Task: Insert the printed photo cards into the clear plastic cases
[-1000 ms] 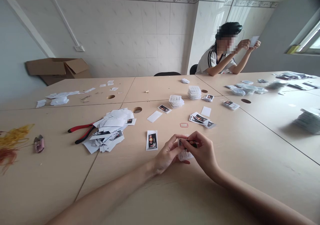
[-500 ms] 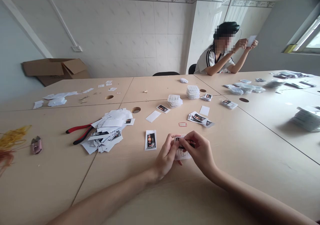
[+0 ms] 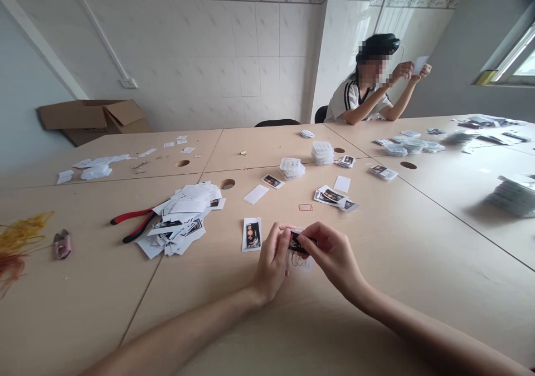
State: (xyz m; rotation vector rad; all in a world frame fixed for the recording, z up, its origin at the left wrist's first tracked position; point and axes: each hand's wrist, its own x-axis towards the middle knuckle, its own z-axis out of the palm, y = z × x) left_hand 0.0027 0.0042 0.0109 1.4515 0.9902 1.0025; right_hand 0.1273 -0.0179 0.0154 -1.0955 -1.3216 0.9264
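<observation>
A small clear plastic box point(image 3: 300, 263) with hooks showing inside is held by my left hand point(image 3: 270, 267), its fingers wrapped round the left side. Over the box's upper part lies a black printed label point(image 3: 296, 241). My right hand point(image 3: 336, 259) is closed on this label, thumb and fingertips at its right end. How much of the label touches the box is hidden by my fingers. Left of my hands, a white-edged label point(image 3: 251, 234) lies flat on the table. Beyond them is a small red-framed sticker point(image 3: 305, 207).
Pliers point(image 3: 137, 223) rest against a heap of cards point(image 3: 179, 214). Boxes are stacked at the middle point(image 3: 291, 167) and right point(image 3: 516, 198). Small cutters point(image 3: 62, 245) and yellow strands point(image 3: 27, 231) lie at the left. A person point(image 3: 359, 100) sits across the table holding a white card point(image 3: 420, 65).
Both hands have shifted slightly left with the box. The label is tilted differently, and more of the hooks below it shows.
</observation>
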